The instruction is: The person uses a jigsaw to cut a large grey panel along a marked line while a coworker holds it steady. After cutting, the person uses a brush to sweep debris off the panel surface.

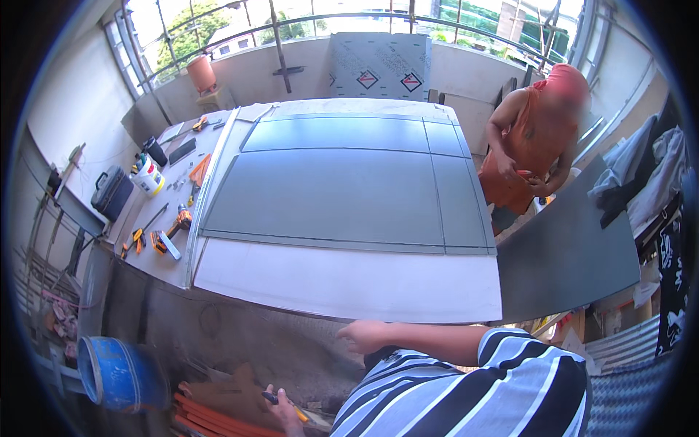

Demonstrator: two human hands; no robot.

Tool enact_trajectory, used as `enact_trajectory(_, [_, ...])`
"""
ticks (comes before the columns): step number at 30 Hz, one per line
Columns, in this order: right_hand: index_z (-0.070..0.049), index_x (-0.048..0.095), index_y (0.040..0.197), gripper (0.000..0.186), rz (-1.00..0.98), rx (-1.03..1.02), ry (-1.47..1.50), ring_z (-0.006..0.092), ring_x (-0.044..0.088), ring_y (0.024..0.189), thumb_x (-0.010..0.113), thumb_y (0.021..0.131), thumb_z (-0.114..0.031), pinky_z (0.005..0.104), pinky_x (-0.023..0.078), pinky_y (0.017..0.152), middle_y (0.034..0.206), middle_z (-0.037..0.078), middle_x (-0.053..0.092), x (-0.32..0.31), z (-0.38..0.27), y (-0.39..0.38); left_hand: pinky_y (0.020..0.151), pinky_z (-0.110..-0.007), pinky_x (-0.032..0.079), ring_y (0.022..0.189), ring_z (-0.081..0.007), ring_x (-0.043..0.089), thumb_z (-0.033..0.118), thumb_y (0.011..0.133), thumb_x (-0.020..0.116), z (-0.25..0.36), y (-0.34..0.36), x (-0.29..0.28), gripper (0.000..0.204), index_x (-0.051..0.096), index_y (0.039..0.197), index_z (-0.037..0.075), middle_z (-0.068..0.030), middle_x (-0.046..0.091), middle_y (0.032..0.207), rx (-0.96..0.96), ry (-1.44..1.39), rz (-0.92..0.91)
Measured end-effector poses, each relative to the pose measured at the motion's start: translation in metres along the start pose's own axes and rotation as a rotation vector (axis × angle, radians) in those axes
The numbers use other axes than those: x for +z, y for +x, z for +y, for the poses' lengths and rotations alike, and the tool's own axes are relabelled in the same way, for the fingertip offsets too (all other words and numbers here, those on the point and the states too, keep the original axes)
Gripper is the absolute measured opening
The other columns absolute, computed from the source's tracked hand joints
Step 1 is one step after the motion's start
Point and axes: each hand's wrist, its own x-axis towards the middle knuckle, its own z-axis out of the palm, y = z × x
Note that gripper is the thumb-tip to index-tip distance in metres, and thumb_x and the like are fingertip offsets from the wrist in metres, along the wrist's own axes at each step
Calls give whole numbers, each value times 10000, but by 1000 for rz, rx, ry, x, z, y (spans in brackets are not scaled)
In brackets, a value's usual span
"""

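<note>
My left hand [282,414] is low in the view, closed around a slim black-and-yellow hand tool [299,414] whose exact kind is too small to make out. My right hand [362,336] hangs beside the table's near edge, its arm bent across in front of my striped shirt. Its fingers look loosely bent and apart, with nothing seen in them. Closest to it is a white sheet [349,284] on the table. Beyond that lies a large dark grey panel [328,197] marked with straight lines along its borders and across its far part.
Left on the table are a cordless drill [180,221], clamps [136,241], a white bucket [150,178] and a long metal strip [212,189]. A blue barrel [124,373] and orange bars [218,419] stand below. A co-worker [535,138] stands at the far right, near another dark panel [568,247].
</note>
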Motion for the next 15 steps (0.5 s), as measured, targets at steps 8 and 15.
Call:
enact_trajectory(8, [-72,611,1402,506,50,24,56,415,672,1127,685,930,-239,488,525,974,1215,229,716,-18,-40,62,837,-293,459,861,-125,522,71,983,623,132,117,0,449,536,1416,-8,-24,570,968,296,443,-171])
enact_trajectory(15, [-70,601,1406,494,105,-113,249,369,686,1115,680,952,-247,465,531,974,1221,198,721,-21,-44,143,737,-269,443,756,-75,466,91,984,651,210,175,86,417,565,1371,-38,34,504,831,426,296,-466])
